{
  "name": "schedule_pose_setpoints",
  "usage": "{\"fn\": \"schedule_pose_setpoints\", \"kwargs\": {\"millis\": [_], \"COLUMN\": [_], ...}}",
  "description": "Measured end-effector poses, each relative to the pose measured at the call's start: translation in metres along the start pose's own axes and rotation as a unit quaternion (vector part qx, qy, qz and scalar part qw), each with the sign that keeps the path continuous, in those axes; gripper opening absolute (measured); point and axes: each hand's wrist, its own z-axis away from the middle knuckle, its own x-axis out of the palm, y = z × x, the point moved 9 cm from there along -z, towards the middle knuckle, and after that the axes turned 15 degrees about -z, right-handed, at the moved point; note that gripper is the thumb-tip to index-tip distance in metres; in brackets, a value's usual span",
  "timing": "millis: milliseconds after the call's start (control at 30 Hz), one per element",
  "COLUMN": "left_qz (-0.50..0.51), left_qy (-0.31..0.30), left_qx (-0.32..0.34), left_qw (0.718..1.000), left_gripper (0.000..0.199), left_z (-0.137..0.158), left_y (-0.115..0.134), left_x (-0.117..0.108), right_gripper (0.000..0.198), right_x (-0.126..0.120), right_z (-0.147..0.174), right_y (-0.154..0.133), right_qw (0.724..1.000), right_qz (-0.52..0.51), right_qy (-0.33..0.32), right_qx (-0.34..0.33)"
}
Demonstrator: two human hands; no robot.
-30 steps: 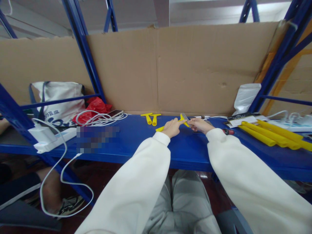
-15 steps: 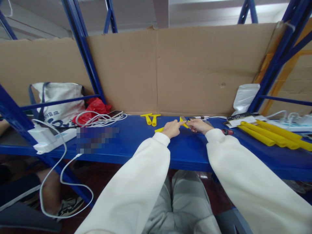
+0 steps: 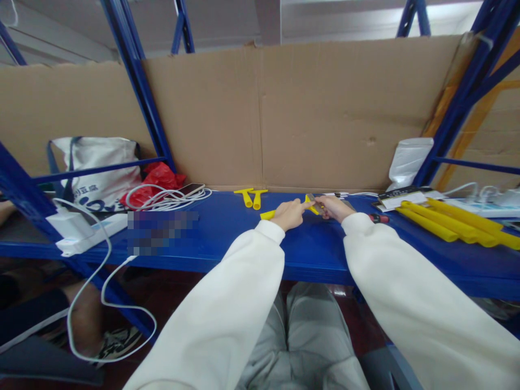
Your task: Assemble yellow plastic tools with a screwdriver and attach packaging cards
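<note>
My left hand [image 3: 288, 214] is closed around the handle of a yellow T-shaped tool [image 3: 267, 215], whose handle end sticks out to the left. Its index finger reaches along to the tool's wide head. Pinched in my right hand [image 3: 335, 208] is a small, thin, greyish metal-looking piece [image 3: 317, 206], held against that head; its exact kind is too small to make out. Two more yellow T-shaped tools [image 3: 246, 198] lie side by side behind my left hand. A red and black handle [image 3: 379, 219] lies just right of my right wrist.
Several yellow tubes [image 3: 430, 222] lie on the blue tabletop [image 3: 227, 238] at the right, near a white pouch [image 3: 409, 162]. To the left are a power strip [image 3: 95, 235], coiled white cable [image 3: 174, 201], a red bag [image 3: 158, 177] and a cloth bag [image 3: 101, 162]. Cardboard [image 3: 309, 119] stands behind.
Both hands stay close together over the table. The yellow tool and the metal piece have shifted slightly to the right, and the metal piece now sits at a different angle.
</note>
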Motion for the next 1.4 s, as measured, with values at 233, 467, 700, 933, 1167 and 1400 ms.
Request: {"fn": "schedule_pose_setpoints", "kwargs": {"millis": [233,467,700,933,1167,1400], "left_qz": [0.008,0.046,0.065,0.077,0.08,0.066], "left_qy": [0.016,0.016,-0.009,-0.029,-0.026,-0.023], "left_qx": [0.032,-0.028,-0.068,-0.059,-0.061,-0.062], "left_qw": [0.999,0.998,0.996,0.995,0.995,0.996], "left_gripper": [0.049,0.049,0.052,0.051,0.053,0.053], "left_z": [0.002,-0.003,-0.001,-0.001,-0.001,-0.001], "left_y": [0.014,-0.008,-0.02,-0.017,-0.018,-0.019], "left_x": [-0.006,0.002,0.006,0.01,0.011,0.014], "right_gripper": [0.024,0.02,0.011,0.015,0.018,0.022], "right_x": [-0.011,-0.032,-0.032,-0.026,-0.027,-0.04], "right_z": [-0.013,-0.014,-0.015,-0.018,-0.008,0.003], "right_y": [-0.004,-0.021,-0.016,-0.013,-0.02,-0.037], "right_qw": [0.999,0.972,0.857,0.829,0.82,0.869], "right_qz": [0.016,0.174,0.496,0.546,0.555,0.451], "right_qy": [0.014,0.082,0.088,0.073,0.101,0.161], "right_qx": [-0.046,-0.135,-0.104,-0.101,-0.093,-0.125]}}
